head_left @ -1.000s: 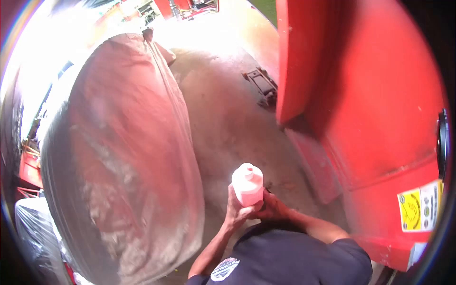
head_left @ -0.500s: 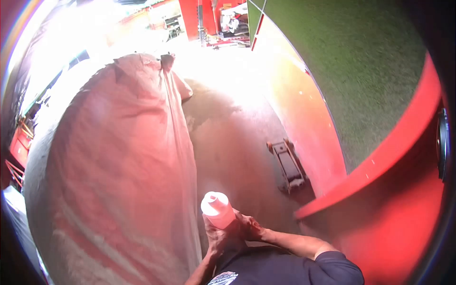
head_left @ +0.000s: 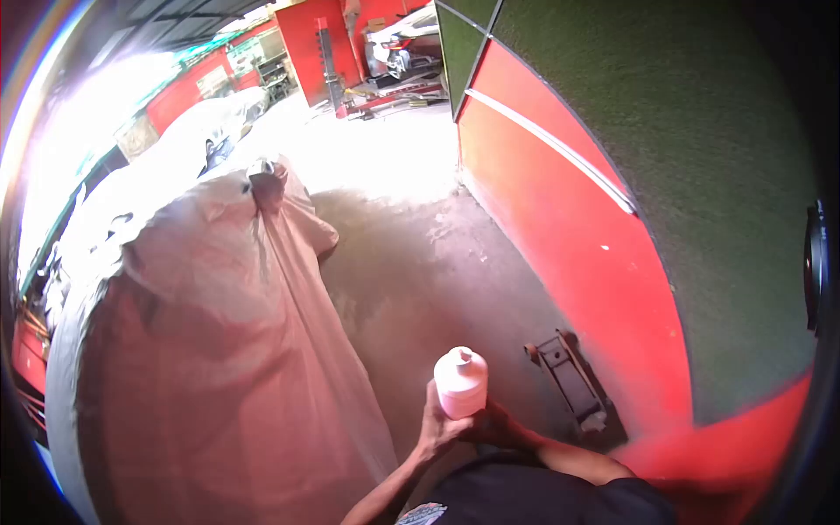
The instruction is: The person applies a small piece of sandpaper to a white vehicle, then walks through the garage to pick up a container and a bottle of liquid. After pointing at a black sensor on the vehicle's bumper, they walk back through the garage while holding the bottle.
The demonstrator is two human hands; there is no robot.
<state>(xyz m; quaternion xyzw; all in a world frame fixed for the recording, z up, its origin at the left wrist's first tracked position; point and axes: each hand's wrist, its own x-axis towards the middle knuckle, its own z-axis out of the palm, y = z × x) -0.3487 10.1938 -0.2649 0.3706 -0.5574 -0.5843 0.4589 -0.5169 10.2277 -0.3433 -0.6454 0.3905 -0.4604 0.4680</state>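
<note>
A white plastic bottle (head_left: 461, 385) with a narrow spout-like top stands nearly upright in front of my chest. My left hand (head_left: 439, 430) is closed around its left side and lower part. My right hand (head_left: 495, 426) closes against the lower right of the same bottle, its fingers partly in shadow. The bottle's base is hidden by the hands. To the left of the hands, a large draped cover (head_left: 254, 367) lies over a vehicle-like shape, apart from the bottle.
A low wheeled floor jack (head_left: 569, 381) sits on the concrete floor (head_left: 394, 289) by the red wall (head_left: 577, 271), whose upper part is green. A motorcycle (head_left: 398, 61) and a red metal frame (head_left: 394, 98) stand at the back. Another covered vehicle (head_left: 197, 122) is at far left.
The view has tilted up and shifted, showing more of the back area. The bottle and both hands appear further right in view, still together. The jack appears lower and further right.
</note>
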